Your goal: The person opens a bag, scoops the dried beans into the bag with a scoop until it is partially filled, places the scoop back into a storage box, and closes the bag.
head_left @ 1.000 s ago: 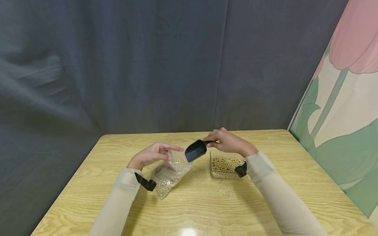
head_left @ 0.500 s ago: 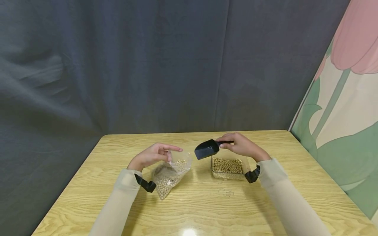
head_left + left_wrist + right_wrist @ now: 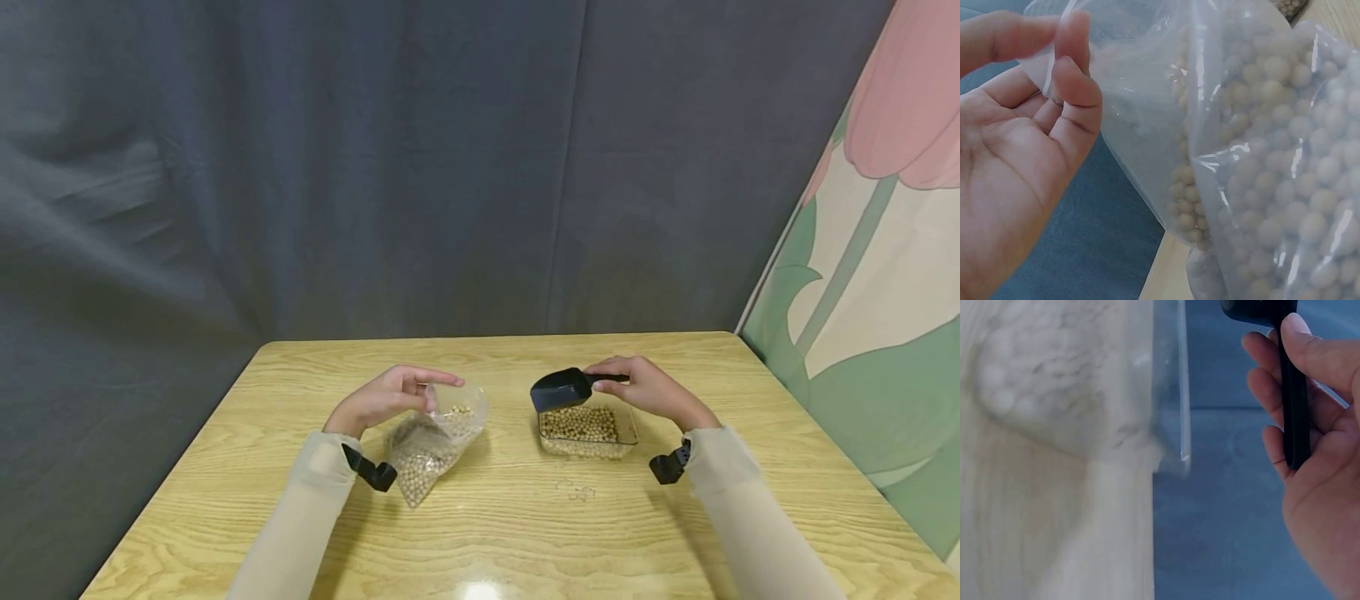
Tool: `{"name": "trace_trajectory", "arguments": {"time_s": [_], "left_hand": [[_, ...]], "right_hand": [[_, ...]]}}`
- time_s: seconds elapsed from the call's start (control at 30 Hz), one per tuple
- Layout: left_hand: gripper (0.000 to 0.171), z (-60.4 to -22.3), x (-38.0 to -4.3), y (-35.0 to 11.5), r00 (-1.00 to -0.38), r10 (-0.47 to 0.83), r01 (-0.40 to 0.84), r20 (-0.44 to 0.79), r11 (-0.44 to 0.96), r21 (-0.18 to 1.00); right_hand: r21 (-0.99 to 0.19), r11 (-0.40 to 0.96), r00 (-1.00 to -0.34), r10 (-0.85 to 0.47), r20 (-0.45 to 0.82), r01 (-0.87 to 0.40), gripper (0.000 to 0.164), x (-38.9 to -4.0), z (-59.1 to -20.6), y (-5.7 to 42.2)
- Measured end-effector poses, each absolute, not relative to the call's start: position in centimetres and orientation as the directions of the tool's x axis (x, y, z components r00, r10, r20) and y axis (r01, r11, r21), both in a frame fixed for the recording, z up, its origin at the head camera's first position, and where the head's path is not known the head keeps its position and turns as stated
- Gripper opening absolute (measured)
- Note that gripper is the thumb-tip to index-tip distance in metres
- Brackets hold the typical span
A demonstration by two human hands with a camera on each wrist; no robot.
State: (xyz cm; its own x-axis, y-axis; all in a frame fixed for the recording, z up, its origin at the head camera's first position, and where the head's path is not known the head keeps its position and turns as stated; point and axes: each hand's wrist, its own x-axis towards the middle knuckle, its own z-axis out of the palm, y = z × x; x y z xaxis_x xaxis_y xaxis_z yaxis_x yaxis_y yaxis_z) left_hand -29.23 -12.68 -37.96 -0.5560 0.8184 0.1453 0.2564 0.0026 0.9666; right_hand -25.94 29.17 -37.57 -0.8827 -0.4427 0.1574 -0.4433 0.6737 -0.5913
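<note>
Left hand: thumb and fingertip pinch the rim of the clear bag, holding its mouth up.
Bag: lies slanted on the wooden table, part full of pale beans (soybeans, by the look).
Right hand: fingers curl round the handle of the black scoop.
Scoop: above the left end of the clear box of beans.

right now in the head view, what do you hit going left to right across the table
left hand → clear bag of beans, pinched at its top edge by that hand → black scoop → right hand gripping the scoop's handle. The clear container of beans lies under the scoop and hand, so its place is left out.
</note>
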Motion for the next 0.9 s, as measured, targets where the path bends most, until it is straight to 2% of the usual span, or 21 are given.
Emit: {"name": "trace_trajectory", "arguments": {"time_s": [0.9], "left_hand": [[0.044,-38.2,-29.1,-12.6,-0.572,0.808,0.246,0.137,0.01,0.969]], "right_hand": [[-0.573,0.692,-0.888,-0.432,0.16,-0.44,0.036,-25.8,-41.1,31.5]]}}
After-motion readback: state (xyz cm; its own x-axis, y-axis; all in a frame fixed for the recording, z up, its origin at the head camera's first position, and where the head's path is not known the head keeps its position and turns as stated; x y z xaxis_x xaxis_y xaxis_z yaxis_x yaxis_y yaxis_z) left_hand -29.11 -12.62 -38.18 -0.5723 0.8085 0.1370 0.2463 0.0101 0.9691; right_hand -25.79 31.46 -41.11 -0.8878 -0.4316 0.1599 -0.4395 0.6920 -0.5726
